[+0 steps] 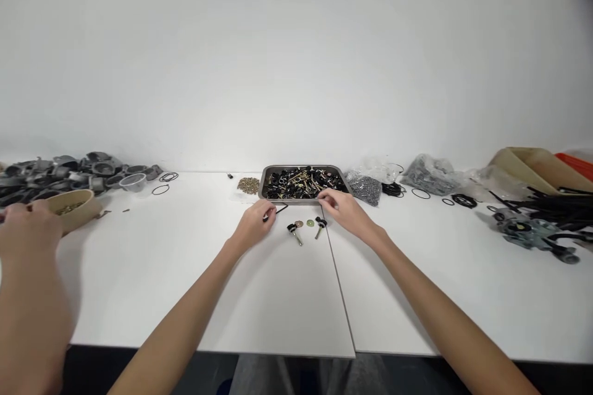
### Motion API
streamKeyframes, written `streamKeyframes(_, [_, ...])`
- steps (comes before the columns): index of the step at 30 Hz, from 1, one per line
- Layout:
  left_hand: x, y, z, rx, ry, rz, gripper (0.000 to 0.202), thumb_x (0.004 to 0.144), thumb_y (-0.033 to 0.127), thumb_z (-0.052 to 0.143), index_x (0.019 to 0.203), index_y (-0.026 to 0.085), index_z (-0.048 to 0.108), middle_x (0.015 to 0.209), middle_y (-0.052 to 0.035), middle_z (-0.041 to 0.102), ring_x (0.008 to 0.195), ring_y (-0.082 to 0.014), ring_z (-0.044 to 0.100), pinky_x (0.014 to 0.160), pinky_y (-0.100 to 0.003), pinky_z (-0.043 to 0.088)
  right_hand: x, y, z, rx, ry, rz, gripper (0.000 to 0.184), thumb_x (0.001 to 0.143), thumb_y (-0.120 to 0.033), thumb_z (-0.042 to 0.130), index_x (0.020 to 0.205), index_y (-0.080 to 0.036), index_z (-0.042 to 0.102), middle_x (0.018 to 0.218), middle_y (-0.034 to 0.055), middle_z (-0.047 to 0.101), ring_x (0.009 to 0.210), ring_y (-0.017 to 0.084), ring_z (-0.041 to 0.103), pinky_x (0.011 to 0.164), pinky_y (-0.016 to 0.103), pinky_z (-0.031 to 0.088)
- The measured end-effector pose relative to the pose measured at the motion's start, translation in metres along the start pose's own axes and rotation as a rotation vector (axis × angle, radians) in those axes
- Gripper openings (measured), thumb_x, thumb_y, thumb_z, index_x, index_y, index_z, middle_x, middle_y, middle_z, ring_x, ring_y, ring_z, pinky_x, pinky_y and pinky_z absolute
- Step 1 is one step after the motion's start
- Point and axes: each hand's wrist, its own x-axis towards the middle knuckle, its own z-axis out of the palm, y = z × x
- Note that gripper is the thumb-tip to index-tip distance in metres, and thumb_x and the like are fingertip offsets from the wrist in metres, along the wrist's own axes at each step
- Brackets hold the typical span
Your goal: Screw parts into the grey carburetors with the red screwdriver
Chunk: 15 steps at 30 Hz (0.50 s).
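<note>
Our left hand [256, 222] rests on the white worktop [185, 284] just short of the metal tray [266, 180], its fingers closed on a thin black ring [279, 210] that pokes out toward the right from between them. Our right hand [343, 210] sits at the near rim of the same tray, fingers curled together at the edge; whether it pinches a part there we cannot tell, since the fingertips blend with the dark pieces behind them.

Between the two hands, just nearer to us than the tray, lie two short black-headed bolts [294, 232], one closer to each hand, with two small washers [304, 223] side by side in the gap between them. The tray beyond our fingers is heaped with black knobs and brass-coloured stems. Just left of it, beyond our left hand, is a small pile of brass nuts [248, 184].

To handle the ring well, we judge it best to keep the pinch light, because it looks soft and would flatten easily, and to keep the loose bolts and washers close between the hands so nothing rolls off.

Well to the left of our left hand, another person's hand [28, 228] rests by a tan bowl [76, 207], with a heap of grey castings [69, 170] behind it. Well to the right of our right hand lie bags of small parts [428, 174] and loose black rings [463, 199].
</note>
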Motion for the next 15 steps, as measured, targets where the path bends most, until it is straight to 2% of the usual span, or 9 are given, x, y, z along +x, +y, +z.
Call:
streamKeyframes(3, [-0.004,0.01,0.007,-0.026,-0.058,0.07,0.023,0.092,0.028,0.04,0.086,0.017,0.059,0.081,-0.0042,0.06,0.074,-0.0105,0.051,0.069,-0.024,0.039,0.002,0.013,0.027,-0.012,0.098,-0.045,0.019,0.093,-0.028,0.047,0.1,-0.018,0.061,0.081,0.0043,0.064,0.074,0.017,0.058,0.069,0.03,0.044])
streamKeyframes(5, [-0.006,0.011,0.01,-0.035,-0.057,0.115,0.02,0.092,0.026,0.041,0.089,0.018,0.059,0.081,-0.0038,0.06,0.073,-0.0099,0.052,0.068,-0.023,0.04,-0.006,0.019,0.04,-0.02,0.138,-0.087,0.014,0.091,-0.028,0.052,0.094,-0.018,0.061,0.077,0.0035,0.063,0.072,0.017,0.058,0.069,0.029,0.044])
streamKeyframes(8, [-0.007,0.01,0.009,-0.024,-0.014,0.192,0.018,0.092,0.021,0.042,0.091,0.017,0.059,0.082,-0.0041,0.06,0.073,-0.0093,0.053,0.067,-0.022,0.042,-0.011,0.021,0.037,-0.016,0.217,-0.144,0.013,0.09,-0.03,0.055,0.083,-0.019,0.059,0.064,-0.0008,0.058,0.058,0.013,0.053,0.059,0.026,0.041])
streamKeyframes(10, [-0.002,0.013,0.0,-0.03,0.067,0.267,0.017,0.091,0.017,0.043,0.091,0.016,0.059,0.083,-0.005,0.06,0.074,-0.0092,0.055,0.066,-0.021,0.044,-0.007,0.014,0.016,-0.001,0.302,-0.185,0.016,0.092,-0.03,0.051,0.082,-0.019,0.056,0.06,-0.002,0.056,0.051,0.011,0.049,0.052,0.025,0.038])
streamKeyframes(12, [0.009,0.025,-0.017,-0.052,0.196,0.384,0.015,0.089,0.012,0.045,0.093,0.015,0.059,0.085,-0.0066,0.061,0.079,-0.0103,0.056,0.069,-0.023,0.047,-0.001,0.001,-0.016,0.018,0.379,-0.26,0.017,0.094,-0.029,0.046,0.083,-0.019,0.055,0.061,-0.0015,0.056,0.05,0.011,0.048,0.049,0.024,0.037])
streamKeyframes(14, [0.025,0.05,-0.042,-0.064,0.334,0.547,0.017,0.085,0.007,0.047,0.096,0.014,0.059,0.088,-0.0084,0.063,0.084,-0.0124,0.059,0.071,-0.025,0.05,0.002,-0.018,-0.054,0.025,0.419,-0.392,0.017,0.092,-0.029,0.047,0.081,-0.021,0.056,0.061,-0.0015,0.057,0.05,0.011,0.049,0.049,0.025,0.038])
streamKeyframes(15, [0.032,0.067,-0.056,-0.055,0.39,0.644,0.021,0.084,0.005,0.047,0.098,0.014,0.06,0.089,-0.0089,0.064,0.084,-0.013,0.06,0.07,-0.026,0.051,0.002,-0.027,-0.073,0.023,0.455,-0.522,0.015,0.092,-0.028,0.048,0.083,-0.021,0.059,0.06,-0.0014,0.057,0.05,0.011,0.05,0.048,0.026,0.038])
